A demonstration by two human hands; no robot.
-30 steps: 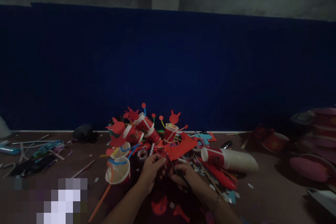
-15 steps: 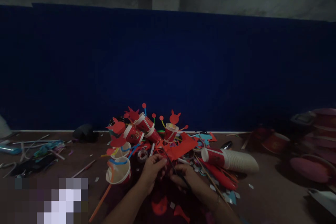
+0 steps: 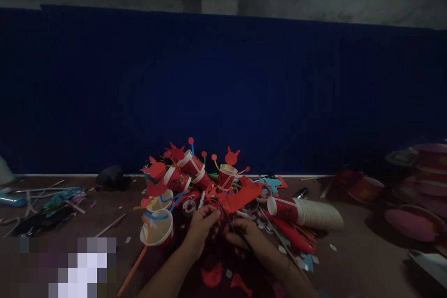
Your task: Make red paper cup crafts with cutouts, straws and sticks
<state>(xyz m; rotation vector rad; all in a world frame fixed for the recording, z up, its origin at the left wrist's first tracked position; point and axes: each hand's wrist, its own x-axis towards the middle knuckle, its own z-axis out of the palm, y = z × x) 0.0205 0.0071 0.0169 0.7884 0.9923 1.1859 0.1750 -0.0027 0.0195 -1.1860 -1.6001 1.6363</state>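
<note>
My left hand (image 3: 202,228) is closed, thumb against fingers, on a small piece of red paper (image 3: 222,219), mostly hidden by the fingers. My right hand (image 3: 249,235) grips dark scissors (image 3: 230,222), their blades pointing up and left beside the paper. A large red paper sheet (image 3: 244,195) lies just beyond both hands. Left of them, a white-lined paper cup (image 3: 157,230) has blue and orange bent straws. Behind stand several red cups, among them a cup (image 3: 227,178) with a red eared paper head. Red cut-outs (image 3: 212,274) lie below the hands.
To the right lies a stack of paper cups (image 3: 314,213), with a red packet (image 3: 296,235) under it and paper scraps around. A tape roll (image 3: 189,206) sits left of centre. Straws and a dark cloth (image 3: 45,219) lie far left. A blue panel (image 3: 223,93) rises behind the table.
The red paper and the scissors between my hands shift very slightly. Both hands stay in nearly the same place, and the cups do not move.
</note>
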